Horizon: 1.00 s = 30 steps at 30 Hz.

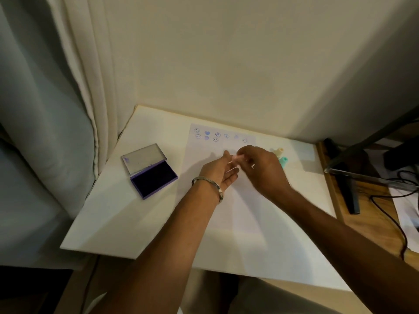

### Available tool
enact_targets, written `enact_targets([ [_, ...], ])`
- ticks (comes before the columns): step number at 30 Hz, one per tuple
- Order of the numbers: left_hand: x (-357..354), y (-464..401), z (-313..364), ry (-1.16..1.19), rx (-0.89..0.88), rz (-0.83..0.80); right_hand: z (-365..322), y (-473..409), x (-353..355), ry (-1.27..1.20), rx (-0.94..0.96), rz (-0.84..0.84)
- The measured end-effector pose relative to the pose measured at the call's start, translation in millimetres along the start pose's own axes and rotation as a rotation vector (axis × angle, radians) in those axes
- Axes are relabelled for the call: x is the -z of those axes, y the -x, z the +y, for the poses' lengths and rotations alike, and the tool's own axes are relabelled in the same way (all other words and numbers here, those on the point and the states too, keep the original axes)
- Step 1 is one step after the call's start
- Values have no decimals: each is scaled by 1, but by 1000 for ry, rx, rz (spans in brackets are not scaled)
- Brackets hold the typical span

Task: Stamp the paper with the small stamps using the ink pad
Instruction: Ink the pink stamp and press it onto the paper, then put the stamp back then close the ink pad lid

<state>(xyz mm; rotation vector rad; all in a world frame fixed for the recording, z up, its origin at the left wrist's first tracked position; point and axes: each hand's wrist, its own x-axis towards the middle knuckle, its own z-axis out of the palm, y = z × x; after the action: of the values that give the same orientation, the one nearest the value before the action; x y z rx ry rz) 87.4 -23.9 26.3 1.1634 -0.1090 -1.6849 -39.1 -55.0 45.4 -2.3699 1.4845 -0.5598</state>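
A big white table (118, 214) sits in a corner by the wall. On it lies a sheet of paper (235, 211), and both arms reach over it. Near the top edge of the paper there are two short rows of blue prints (216, 135): smiley faces and hearts. The rest of the sheet is bare.

To the left of the paper, well apart from it, sits the ink pad (153, 179). Its lid is flipped open and the dark ink shows.

The two hands meet over the upper part of the paper. The left hand (223, 171) is palm up with the fingers spread loose, and it wears a shiny bracelet (209, 185) on the wrist. The right hand (260, 168) is curled, and its fingertips pinch a small pink stamp (238, 157), holding it right by the left fingers. I cannot tell if the left hand holds the stamp too. Two more small stamps, a yellow one (278, 151) and a green one (283, 160), sit just behind the right hand.

What could go wrong? The stamp is tiny, so it may slip and drop, leaving a smudge on the clean paper. The right wrist may knock over the two stamps behind it. Inky fingers may leave marks. With too little ink, the next print may come out faint.
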Motion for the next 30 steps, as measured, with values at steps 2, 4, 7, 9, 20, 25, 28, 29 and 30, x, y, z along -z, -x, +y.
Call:
enact_targets([
  [2,0,1,1,-18,-13,47,12,-10,11,-13,-64,43],
  [4,0,2,4,2,-21,89,28,-24,25,29,-160,59],
  [7,1,0,10,-20,-53,138,53,-50,41,103,-272,51],
  [9,4,-2,14,-28,-69,153,67,-67,46,194,-317,15],
  [20,6,-2,16,-41,-84,184,110,-96,23,356,-439,-107],
  [25,4,-3,13,-36,-73,169,111,-98,16,333,-478,-114],
  [28,2,-3,13,-39,-65,171,111,-98,14,335,-495,-106],
  [29,2,-3,13,-42,-64,175,111,-99,13,337,-499,-102],
  [30,3,-3,13,-46,-65,179,112,-99,13,344,-499,-102],
])
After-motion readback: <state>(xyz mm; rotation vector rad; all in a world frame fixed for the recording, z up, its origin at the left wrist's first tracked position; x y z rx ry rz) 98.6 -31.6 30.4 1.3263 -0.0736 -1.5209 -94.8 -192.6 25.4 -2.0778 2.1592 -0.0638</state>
